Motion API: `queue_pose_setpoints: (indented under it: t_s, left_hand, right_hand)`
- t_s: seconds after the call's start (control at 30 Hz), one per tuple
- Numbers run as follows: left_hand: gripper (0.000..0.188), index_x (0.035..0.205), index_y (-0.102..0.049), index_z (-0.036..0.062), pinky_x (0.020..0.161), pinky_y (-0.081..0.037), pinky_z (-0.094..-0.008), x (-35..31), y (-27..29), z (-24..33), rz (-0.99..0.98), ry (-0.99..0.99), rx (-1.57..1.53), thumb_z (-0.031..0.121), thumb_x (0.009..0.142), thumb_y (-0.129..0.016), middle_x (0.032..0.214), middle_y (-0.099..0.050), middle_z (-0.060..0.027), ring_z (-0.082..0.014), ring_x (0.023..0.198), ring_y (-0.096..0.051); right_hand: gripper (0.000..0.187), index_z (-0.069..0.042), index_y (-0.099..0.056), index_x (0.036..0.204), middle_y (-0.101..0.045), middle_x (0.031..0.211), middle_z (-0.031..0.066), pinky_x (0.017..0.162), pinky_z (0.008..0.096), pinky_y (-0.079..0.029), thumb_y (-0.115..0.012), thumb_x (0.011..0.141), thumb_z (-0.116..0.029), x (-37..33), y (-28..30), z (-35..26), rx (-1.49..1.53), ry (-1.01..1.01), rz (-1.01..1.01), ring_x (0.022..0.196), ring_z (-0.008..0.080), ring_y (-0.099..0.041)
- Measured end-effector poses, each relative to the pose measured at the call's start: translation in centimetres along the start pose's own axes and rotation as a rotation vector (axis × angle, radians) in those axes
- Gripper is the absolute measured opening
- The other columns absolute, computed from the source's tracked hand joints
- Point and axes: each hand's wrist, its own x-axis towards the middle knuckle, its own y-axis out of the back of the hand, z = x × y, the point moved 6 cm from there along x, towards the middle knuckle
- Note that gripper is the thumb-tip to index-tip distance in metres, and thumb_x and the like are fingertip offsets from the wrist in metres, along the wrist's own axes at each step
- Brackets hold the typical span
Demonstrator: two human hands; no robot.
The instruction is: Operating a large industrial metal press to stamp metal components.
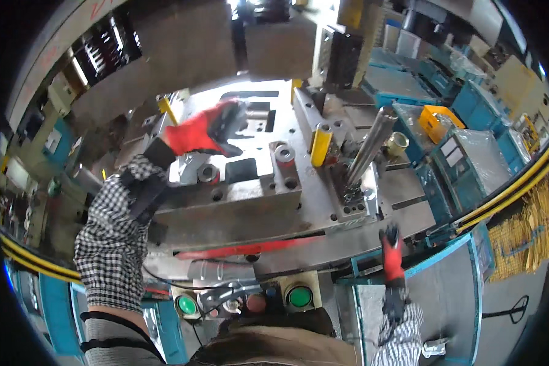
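My left hand (208,129), in a red and black glove, reaches over the bright metal plate (277,155) of a press die. Its thumb and fingers are apart, slightly blurred, and I see nothing held between them. Below it lies the die's thick steel front block (238,204), with a round bushing (208,174) next to the wrist. My right hand (392,250), gloved the same way, is low at the right, near the press bed's front edge and a blue-framed bin (445,262). Its small dark fingertips are spread, with nothing visible in them.
A yellow post (321,145) and a slanted steel guide pillar (372,145) stand right of the plate. Green push buttons (299,297) sit on a panel before my waist. Blue carts (479,161), an orange bin (439,123) and a yellow-black rail (506,195) are at right.
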Motion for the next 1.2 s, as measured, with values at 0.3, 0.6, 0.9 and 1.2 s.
queue_pose_setpoints:
  t_s: [0.3, 0.6, 0.9, 1.2]
  left_hand:
    - [0.141, 0.167, -0.026, -0.0025, 0.128, -0.028, -0.0506, -23.3, -5.7, 10.4, 0.337, -0.010, 0.174, 0.051, 0.061, -0.102, 0.169, -0.035, -0.0232, -0.0390, 0.155, -0.037]
    - [0.122, 0.160, -0.044, 0.0065, 0.116, -0.036, -0.0673, -29.7, -30.5, 5.7, 0.100, 0.267, 0.616, 0.055, 0.057, -0.089, 0.140, -0.052, -0.0264, -0.0484, 0.134, -0.049]
    - [0.111, 0.160, -0.044, 0.0111, 0.116, -0.036, -0.0714, -29.8, -37.6, -4.2, 0.176, 0.219, 1.024, 0.039, 0.062, -0.087, 0.134, -0.055, -0.0246, -0.0475, 0.130, -0.052]
    - [0.096, 0.156, -0.051, 0.0168, 0.116, -0.034, -0.0723, -27.2, -39.8, -3.4, 0.295, 0.069, 0.905, 0.038, 0.068, -0.083, 0.138, -0.054, -0.0254, -0.0474, 0.130, -0.052]
  right_hand:
    - [0.085, -0.004, -0.032, 0.162, -0.056, 0.146, 0.0368, 0.110, 0.0573, -0.050, -0.071, 0.093, -0.032, 21.8, -11.9, 4.8, -0.969, 0.142, -0.108, 0.134, 0.0506, -0.059]
    - [0.072, -0.001, -0.038, 0.159, -0.063, 0.138, 0.0377, 0.106, 0.0590, -0.052, -0.061, 0.102, -0.039, 27.4, -14.7, 7.8, -0.848, 0.181, -0.246, 0.128, 0.0523, -0.063]
    - [0.091, -0.001, -0.046, 0.158, -0.066, 0.144, 0.0194, 0.110, 0.0476, -0.051, -0.088, 0.086, -0.037, 24.2, -6.5, 3.1, -0.206, -0.112, -0.295, 0.132, 0.0342, -0.064]
    - [0.058, -0.004, -0.051, 0.158, -0.032, 0.174, 0.0189, 0.130, 0.0474, -0.027, -0.064, 0.103, -0.019, 5.5, 9.4, -9.4, -0.313, 0.615, -0.254, 0.158, 0.0324, -0.036]
